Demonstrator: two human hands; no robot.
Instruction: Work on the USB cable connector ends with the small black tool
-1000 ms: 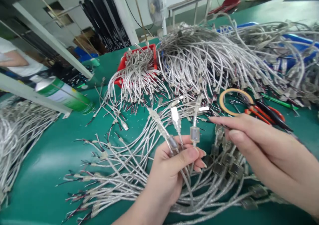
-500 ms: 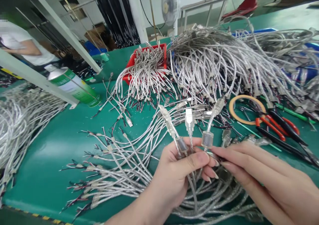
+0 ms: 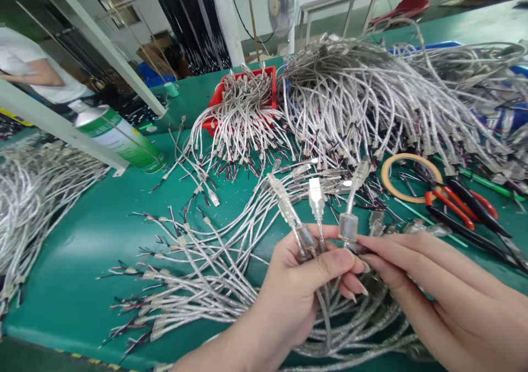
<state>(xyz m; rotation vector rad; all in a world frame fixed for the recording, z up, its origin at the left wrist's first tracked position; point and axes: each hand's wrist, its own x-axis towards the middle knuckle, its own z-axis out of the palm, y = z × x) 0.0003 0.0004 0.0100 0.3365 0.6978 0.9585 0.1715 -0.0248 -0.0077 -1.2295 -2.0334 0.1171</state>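
Three cables [image 3: 317,196] held, red bin [image 3: 272,86] cable-heaped

Tape ring [image 3: 410,177] left of pliers [image 3: 462,210], behind hands [image 3: 355,276].

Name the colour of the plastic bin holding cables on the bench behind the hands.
Red. The rectangular plastic bin shows best in the head view, its only view.

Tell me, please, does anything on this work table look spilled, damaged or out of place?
The small red plastic bin is overfilled: short silver cables spill over its front rim and fan out onto the green table. No damage is visible.
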